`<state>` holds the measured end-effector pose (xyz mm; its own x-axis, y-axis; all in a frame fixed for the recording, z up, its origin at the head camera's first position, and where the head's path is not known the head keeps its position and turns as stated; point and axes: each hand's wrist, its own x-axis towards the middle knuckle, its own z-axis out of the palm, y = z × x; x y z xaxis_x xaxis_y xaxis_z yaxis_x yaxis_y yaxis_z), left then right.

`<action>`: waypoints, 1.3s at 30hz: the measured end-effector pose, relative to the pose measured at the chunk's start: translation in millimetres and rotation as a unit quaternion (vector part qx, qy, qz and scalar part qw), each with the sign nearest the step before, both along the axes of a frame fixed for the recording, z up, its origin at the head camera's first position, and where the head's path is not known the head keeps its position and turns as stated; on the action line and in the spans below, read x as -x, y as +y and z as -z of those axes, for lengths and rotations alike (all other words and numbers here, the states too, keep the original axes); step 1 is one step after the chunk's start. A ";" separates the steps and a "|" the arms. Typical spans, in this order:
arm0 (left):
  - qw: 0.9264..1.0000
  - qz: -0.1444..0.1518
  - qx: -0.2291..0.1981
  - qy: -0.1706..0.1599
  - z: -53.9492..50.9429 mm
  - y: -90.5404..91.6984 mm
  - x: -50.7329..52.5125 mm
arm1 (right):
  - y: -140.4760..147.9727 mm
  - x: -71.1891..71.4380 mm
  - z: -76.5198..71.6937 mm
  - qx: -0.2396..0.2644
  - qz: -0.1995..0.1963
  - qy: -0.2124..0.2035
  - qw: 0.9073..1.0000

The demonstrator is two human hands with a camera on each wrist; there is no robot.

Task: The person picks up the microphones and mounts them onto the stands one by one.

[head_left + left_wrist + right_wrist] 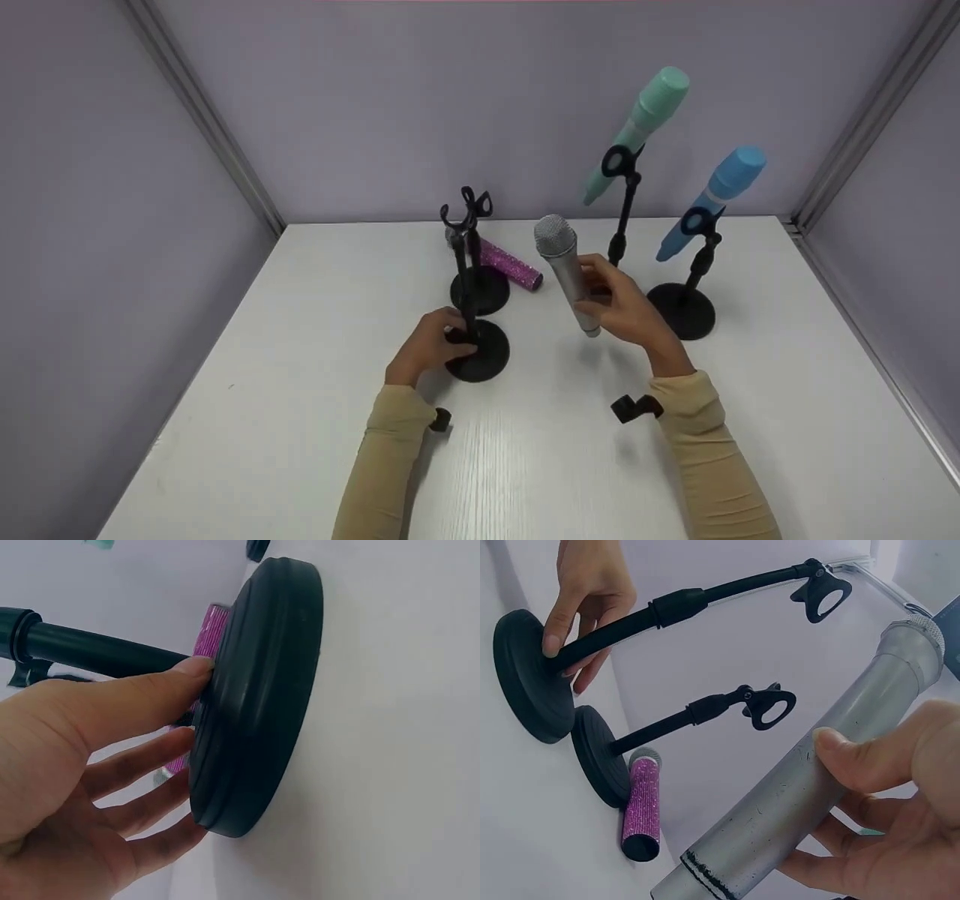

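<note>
A silver microphone (568,277) with a mesh head is held above the table by my right hand (626,309). Its head points up and away; in the right wrist view the thumb lies along the worn silver body (780,787), fingers behind. My left hand (429,346) grips the near black microphone stand (491,358) low down, thumb and fingers on its round base (259,697) on either side of the pole. The clip (826,601) atop this stand holds nothing. Just behind is a second black stand (493,291), its clip also bare.
A glittery pink microphone (514,266) lies beside the second stand's base. At the right, a mint-green microphone (651,109) and a blue microphone (726,184) sit tilted in stands. Grey panels (450,112) enclose the white table (247,390).
</note>
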<state>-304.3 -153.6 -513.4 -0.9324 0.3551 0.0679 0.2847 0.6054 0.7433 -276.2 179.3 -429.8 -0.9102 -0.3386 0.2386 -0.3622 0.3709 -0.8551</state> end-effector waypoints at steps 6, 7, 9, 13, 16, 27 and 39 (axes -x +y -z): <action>1.000 0.017 -0.003 -0.012 -0.1 14.1 -2.0 | 5.9 -0.5 -0.3 0.007 0.009 0.003 1.000; 1.000 0.021 -0.002 -0.010 0.1 16.1 -2.1 | 6.8 -0.7 -0.8 0.007 0.009 0.003 1.000; 1.000 0.029 0.001 -0.009 0.3 20.2 -2.3 | 8.4 -1.0 -1.6 0.009 0.011 0.002 1.000; 0.999 0.044 0.007 -0.008 1.0 27.5 -2.0 | 10.6 -0.6 -2.4 0.010 0.013 0.006 1.000; 0.998 0.054 0.010 -0.002 2.0 32.8 -1.5 | 12.1 -0.6 -3.3 0.014 0.013 0.013 1.000; 0.998 0.065 0.022 -0.008 -1.4 44.1 -4.4 | 15.2 -1.3 -6.4 0.041 0.008 0.018 0.999; 0.995 0.099 0.021 0.018 0.7 55.3 -5.2 | 13.7 -2.7 -8.1 0.052 0.018 0.009 0.998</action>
